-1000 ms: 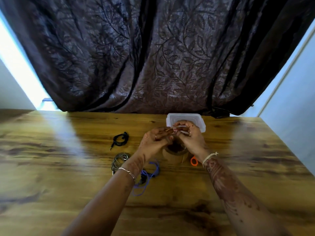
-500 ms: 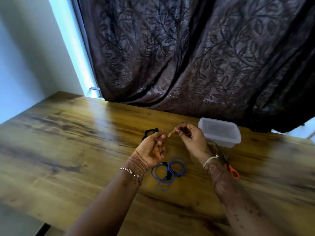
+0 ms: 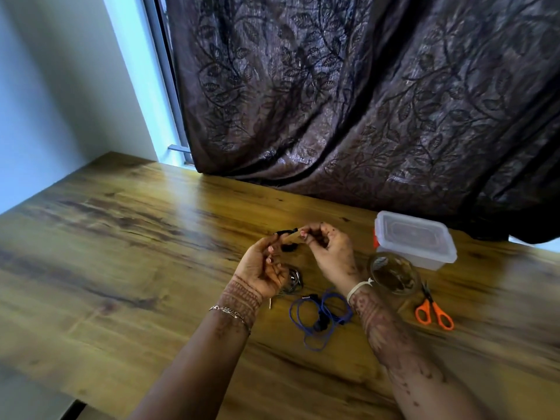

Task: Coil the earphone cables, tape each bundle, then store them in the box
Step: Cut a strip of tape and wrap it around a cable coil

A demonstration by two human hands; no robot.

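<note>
My right hand (image 3: 328,253) pinches a short tan strip of tape (image 3: 294,235) between thumb and fingertips. My left hand (image 3: 262,266) is palm up beside it with its fingers loosely curled, the index tip close to the strip. A black coiled earphone (image 3: 288,246) lies on the table just behind the two hands. A grey earphone bundle (image 3: 294,279) is partly hidden under my left hand. Near my right wrist a blue earphone (image 3: 318,321) lies loose. The clear lidded box (image 3: 416,237) stands at the back right.
A brown tape roll (image 3: 394,272) lies in front of the box, with orange-handled scissors (image 3: 434,312) to its right. The wooden table (image 3: 136,253) runs far to the left. A dark patterned curtain (image 3: 363,101) hangs behind the table's far edge.
Both hands have left the tape roll and moved left toward the black earphone, the right one carrying a strip of tape. The view has swung to the left.
</note>
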